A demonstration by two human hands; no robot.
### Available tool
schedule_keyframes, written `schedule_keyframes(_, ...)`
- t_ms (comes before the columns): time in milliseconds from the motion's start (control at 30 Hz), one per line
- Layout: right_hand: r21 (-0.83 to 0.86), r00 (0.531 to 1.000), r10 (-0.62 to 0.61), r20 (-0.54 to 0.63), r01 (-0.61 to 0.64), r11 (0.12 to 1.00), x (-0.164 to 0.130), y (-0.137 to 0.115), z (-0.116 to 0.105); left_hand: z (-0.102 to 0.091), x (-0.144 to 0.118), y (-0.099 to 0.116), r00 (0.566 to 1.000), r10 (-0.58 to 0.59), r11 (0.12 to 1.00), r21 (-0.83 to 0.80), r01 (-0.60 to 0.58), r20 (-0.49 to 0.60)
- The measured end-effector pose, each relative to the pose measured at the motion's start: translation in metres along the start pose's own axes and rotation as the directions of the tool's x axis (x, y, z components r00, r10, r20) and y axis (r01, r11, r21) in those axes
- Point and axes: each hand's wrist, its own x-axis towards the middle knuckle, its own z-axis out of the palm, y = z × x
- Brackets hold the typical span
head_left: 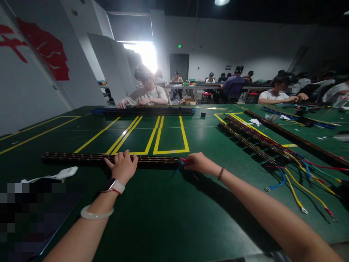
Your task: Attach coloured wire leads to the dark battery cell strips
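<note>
Green table [169, 218], long terminal strip [81, 157] lying left-right, left hand [123, 166] pressing it

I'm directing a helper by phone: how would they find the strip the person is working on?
On the green table, look just before the yellow floor-style lines. The long dark terminal strip lies crosswise under the left hand; unlike the strips at right, no bundle of coloured wires trails from it.

White walls [223, 40]; perhaps bright window [147, 52]

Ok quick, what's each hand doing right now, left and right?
Left hand: open, fingers spread, pressing on the long dark terminal strip.
Right hand: closed, fingers pinching a red wire end at the strip's right end.
</note>
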Motion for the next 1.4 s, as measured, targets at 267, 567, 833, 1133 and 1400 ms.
schedule_keyframes(267, 0.153, 0.996, 0.019, -0.085, -0.006, 0.988, 0.011, 0.004, 0.016, -0.003, 0.003, -0.009, 0.998, -0.056, 0.997, 0.053, 0.059, -0.041)
schedule_keyframes(567, 0.235, 0.989, 0.112, -0.092, -0.088, 0.968, 0.003, 0.011, 0.018, -0.032, -0.015, 0.03, 0.938, 0.234, 0.8, -0.498, -0.336, -0.257)
schedule_keyframes(833, 0.065, 0.963, -0.002, -0.271, 0.02, 0.998, -0.002, 0.004, 0.027, -0.046, -0.079, 0.111, 0.508, 0.656, 0.312, -0.814, 0.49, 0.558)
schedule_keyframes(1133, -0.338, 0.919, -0.243, -0.312, 0.132, 0.932, -0.008, -0.006, 0.028, -0.022, -0.086, 0.147, 0.436, 0.622, -0.041, -0.529, 0.848, 0.651)
schedule_keyframes(1400, -0.626, 0.872, -0.459, -0.17, 0.264, 0.733, -0.01, -0.013, 0.036, 0.002, -0.083, 0.156, 0.676, 0.42, -0.366, -0.569, 0.737, 0.606)
